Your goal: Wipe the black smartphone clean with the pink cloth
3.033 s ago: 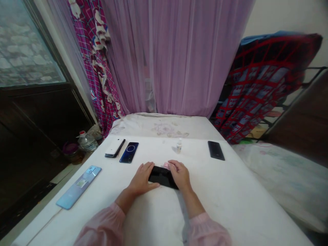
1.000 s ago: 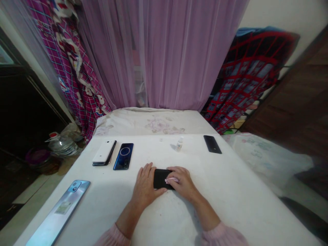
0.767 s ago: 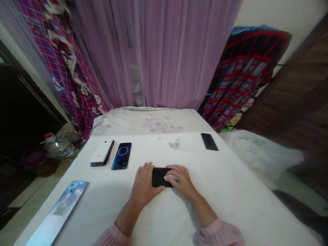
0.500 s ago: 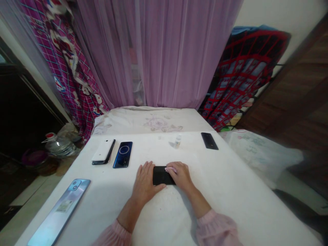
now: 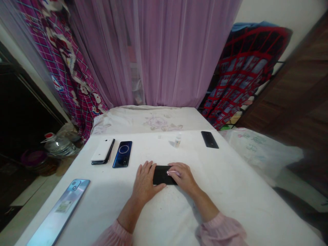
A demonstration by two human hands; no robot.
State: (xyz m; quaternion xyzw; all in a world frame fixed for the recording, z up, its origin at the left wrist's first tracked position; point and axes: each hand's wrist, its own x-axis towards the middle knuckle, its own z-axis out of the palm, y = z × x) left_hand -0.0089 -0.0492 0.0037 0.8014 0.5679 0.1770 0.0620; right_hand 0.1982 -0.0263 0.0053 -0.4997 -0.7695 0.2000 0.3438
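Observation:
A black phone [image 5: 161, 175] lies flat and sideways on the white-covered table. My left hand [image 5: 145, 181] rests at its left end, with the fingers on the far corner and the thumb along the near edge. My right hand [image 5: 183, 177] is over the phone's right part, its fingers closed on a small pale pink thing [image 5: 173, 173] that touches the dark surface. What the pink thing is cannot be made out. Beyond the hands stands a small clear bottle [image 5: 177, 140] with a pale label.
Left on the table [image 5: 217, 191] are a white phone [image 5: 101, 150] stacked on others, a blue phone [image 5: 123, 154] and a large silvery-blue phone [image 5: 60, 212]. Another dark phone [image 5: 209, 139] lies at the back right. Purple curtains [image 5: 169, 54] hang behind.
My right hand has shifted slightly to the right along the phone, together with the pink thing. My left hand has stayed in place.

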